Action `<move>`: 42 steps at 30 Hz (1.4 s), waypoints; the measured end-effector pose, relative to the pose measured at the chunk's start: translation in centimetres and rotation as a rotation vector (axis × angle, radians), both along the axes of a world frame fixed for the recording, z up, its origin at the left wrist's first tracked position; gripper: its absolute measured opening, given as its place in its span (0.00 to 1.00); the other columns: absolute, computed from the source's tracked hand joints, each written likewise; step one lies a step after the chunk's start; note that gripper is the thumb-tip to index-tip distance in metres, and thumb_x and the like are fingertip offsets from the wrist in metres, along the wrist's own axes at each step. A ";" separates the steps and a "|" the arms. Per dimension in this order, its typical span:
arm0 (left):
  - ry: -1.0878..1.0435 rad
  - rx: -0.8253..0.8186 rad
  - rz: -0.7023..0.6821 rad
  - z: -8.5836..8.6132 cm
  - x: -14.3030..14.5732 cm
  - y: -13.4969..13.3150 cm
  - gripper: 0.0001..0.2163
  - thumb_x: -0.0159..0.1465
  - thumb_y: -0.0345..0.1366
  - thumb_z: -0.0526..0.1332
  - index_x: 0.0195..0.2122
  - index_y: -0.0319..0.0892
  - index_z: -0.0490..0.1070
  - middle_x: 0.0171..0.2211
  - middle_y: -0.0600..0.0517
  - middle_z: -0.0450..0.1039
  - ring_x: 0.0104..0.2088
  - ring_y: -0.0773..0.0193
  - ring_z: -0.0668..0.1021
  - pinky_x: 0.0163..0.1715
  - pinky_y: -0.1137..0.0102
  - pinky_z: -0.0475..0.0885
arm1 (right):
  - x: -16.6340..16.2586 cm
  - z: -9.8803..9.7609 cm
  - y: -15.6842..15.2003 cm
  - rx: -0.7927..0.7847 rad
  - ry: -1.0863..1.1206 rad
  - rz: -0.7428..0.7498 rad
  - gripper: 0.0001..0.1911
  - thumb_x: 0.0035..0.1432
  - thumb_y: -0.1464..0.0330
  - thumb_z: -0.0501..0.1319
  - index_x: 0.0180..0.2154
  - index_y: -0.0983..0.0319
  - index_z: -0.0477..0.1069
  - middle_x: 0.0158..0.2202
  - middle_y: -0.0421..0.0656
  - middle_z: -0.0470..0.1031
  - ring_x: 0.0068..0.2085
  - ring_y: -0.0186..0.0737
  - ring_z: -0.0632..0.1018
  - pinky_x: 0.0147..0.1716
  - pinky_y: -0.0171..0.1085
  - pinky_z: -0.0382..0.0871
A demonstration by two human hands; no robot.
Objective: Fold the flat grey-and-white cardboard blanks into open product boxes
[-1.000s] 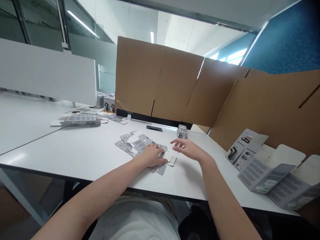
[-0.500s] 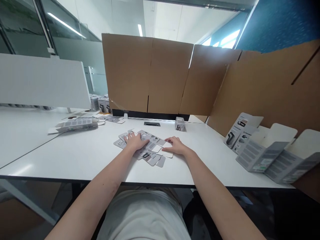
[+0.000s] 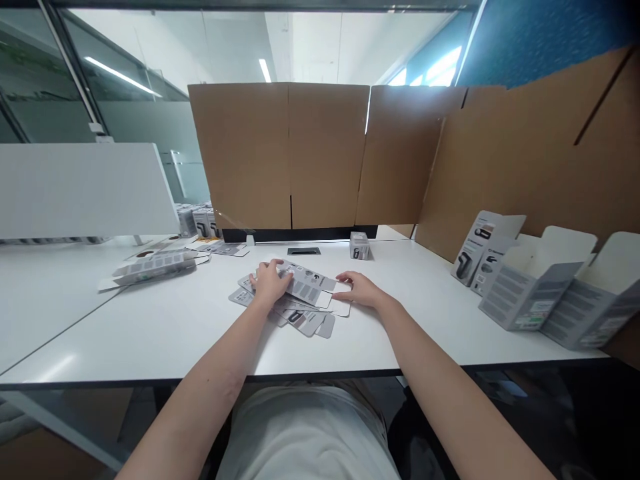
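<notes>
A loose pile of flat, unfolded grey-and-white carton blanks (image 3: 305,303) lies on the white table (image 3: 150,327) in front of me. My left hand (image 3: 270,283) rests on the left part of the pile, fingers bent over the top blank (image 3: 310,285). My right hand (image 3: 357,288) touches the right edge of that top blank, fingers curled on its white flap. A small assembled grey box (image 3: 359,245) stands behind the pile, near the cardboard wall.
Brown cardboard sheets (image 3: 320,153) wall off the back and right. Larger open grey cartons (image 3: 530,287) stand at the right. A flat stack of blanks (image 3: 150,267) and several small boxes (image 3: 197,223) sit at the left. A cable slot (image 3: 304,251) is set in the table.
My left hand moved from the pile's near right to its left side. My right hand came down from mid-air onto the pile's right edge. The top blank now lifts slightly.
</notes>
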State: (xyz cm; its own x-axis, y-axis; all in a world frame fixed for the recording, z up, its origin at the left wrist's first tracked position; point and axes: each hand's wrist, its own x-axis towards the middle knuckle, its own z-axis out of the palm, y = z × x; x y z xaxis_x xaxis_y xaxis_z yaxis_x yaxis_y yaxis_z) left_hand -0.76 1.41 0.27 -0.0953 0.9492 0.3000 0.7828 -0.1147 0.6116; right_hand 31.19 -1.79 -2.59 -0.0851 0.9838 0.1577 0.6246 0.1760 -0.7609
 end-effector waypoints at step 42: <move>-1.222 -0.103 -0.641 -0.6 1.7 -1.3 0.44 0.56 0.64 0.84 0.68 0.57 0.67 0.62 0.45 0.78 0.72 0.42 0.78 0.71 0.46 0.74 | -5.0 1.6 -0.3 0.203 0.040 0.320 0.27 0.75 0.42 0.69 0.63 0.49 0.88 0.57 0.48 0.84 0.53 0.54 0.84 0.53 0.51 0.82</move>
